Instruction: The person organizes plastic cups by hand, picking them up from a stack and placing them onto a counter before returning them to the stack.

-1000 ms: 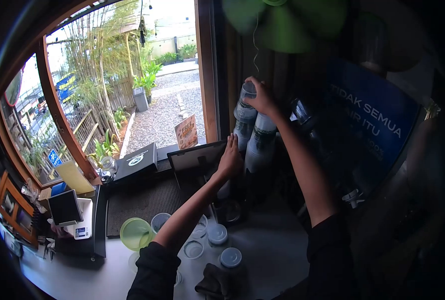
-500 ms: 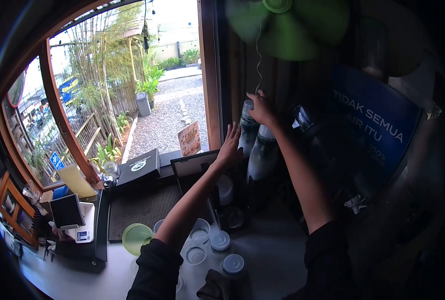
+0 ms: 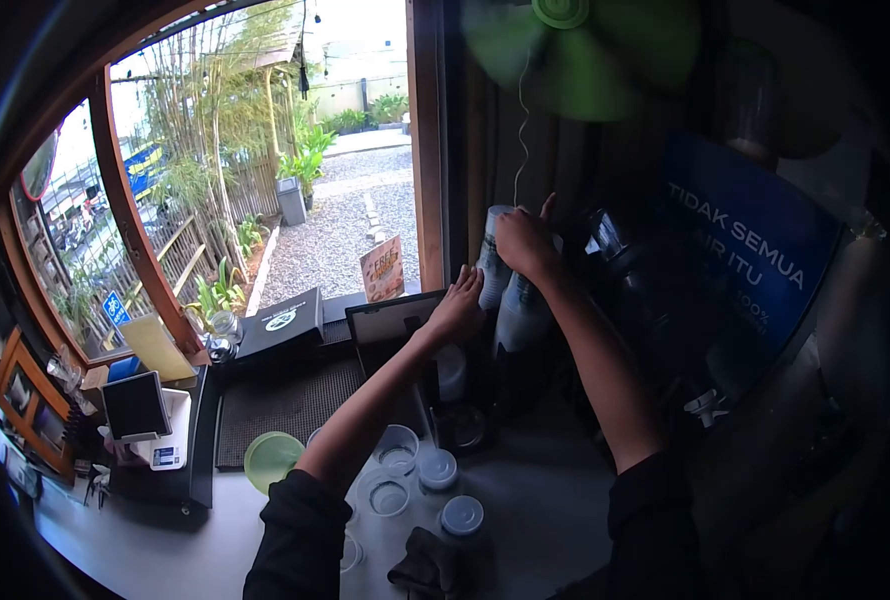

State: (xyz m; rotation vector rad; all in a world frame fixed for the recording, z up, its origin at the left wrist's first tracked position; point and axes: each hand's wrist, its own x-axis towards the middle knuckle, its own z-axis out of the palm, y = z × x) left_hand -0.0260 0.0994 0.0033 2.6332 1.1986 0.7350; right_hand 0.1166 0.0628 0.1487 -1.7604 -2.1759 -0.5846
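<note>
Head view, sole camera. Two tall stacks of nested clear plastic cups with dark green print stand at the far right of the grey tabletop (image 3: 190, 555). Left cup stack (image 3: 490, 255) is beside the dark window post; right cup stack (image 3: 521, 318) is just beside it, nearer, partly behind the right forearm.

Right hand (image 3: 527, 243): at the upper part of the left cup stack, back of the hand to the camera, one finger raised. Other fingertips hidden; cannot tell whether they are clamped on the cups. Left hand (image 3: 453, 312): fingers extended and close together, not curled round anything, tips at the left side of the same stack, lower down. Contact there cannot be told. Hands are apart from each other.

Key relation: left cup stack lies just beyond the left fingertips and partly behind the right hand. Its long axis runs near upright, upper end slightly to the right. Right hand is nearer the upper end, left hand nearer the lower.

Near side, between the forearms: open clear plastic cup (image 3: 384, 493), short clear tub with a pale lid (image 3: 462, 515), crumpled dark cloth (image 3: 422, 562). Left of these, translucent pale-green round container (image 3: 273, 461), beside the left forearm.
</note>
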